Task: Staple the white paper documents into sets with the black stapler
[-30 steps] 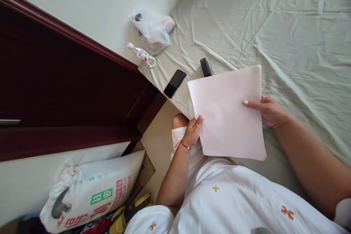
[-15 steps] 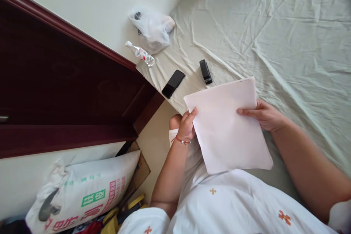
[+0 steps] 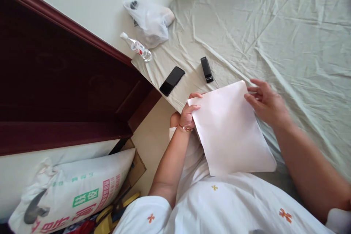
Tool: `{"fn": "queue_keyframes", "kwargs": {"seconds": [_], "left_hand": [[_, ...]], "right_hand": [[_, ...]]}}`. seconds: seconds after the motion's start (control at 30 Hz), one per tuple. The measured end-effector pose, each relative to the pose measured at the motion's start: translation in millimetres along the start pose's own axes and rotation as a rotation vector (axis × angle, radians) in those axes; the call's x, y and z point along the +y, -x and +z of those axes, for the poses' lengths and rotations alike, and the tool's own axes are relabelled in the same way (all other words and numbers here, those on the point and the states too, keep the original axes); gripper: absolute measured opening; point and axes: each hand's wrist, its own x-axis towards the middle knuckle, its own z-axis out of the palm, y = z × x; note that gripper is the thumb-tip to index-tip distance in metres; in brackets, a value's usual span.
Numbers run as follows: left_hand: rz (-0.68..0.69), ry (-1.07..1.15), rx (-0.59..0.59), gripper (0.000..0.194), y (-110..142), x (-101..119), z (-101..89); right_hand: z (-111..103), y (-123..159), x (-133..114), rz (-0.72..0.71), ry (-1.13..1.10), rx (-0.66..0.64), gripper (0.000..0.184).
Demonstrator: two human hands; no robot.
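Observation:
A stack of white paper [image 3: 230, 131] rests tilted over my lap, its lower edge against my shirt. My left hand [image 3: 189, 112] grips the stack's upper left corner, thumb on top and fingers partly behind it. By the upper right corner, my right hand [image 3: 267, 102] has its fingers apart and slightly blurred, the fingertips close to the paper's edge; whether they touch it I cannot tell. Beyond the paper, a black stapler [image 3: 206, 69] lies on the bed sheet. To its left is a black phone [image 3: 172, 80], lying flat.
A water bottle [image 3: 136, 46] and a white plastic bag [image 3: 150, 20] stand by the wall at the corner of the sheet-covered bed [image 3: 287, 33]. On the left is a dark red wooden door [image 3: 60, 62]. Below it lies a large printed white sack [image 3: 82, 186] beside cardboard.
My right hand has let go of the paper's right side and moved up to the corner with fingers spread. My left hand has shifted its fingers around the left corner.

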Motion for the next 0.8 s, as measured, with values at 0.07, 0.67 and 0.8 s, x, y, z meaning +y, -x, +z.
{"fn": "queue_keyframes", "kwargs": {"seconds": [0.07, 0.67, 0.8], "left_hand": [[0.008, -0.037, 0.008, 0.041, 0, 1, 2.7], [0.005, -0.119, 0.181, 0.049, -11, -1, 1.9], [0.097, -0.278, 0.338, 0.034, -25, -10, 0.5]], "right_hand": [[0, -7, -12, -0.240, 0.316, 0.130, 0.056], [-10, -73, -51, -0.479, 0.666, -0.482, 0.039], [-21, -88, -49, -0.494, 0.671, -0.466, 0.040]]}}
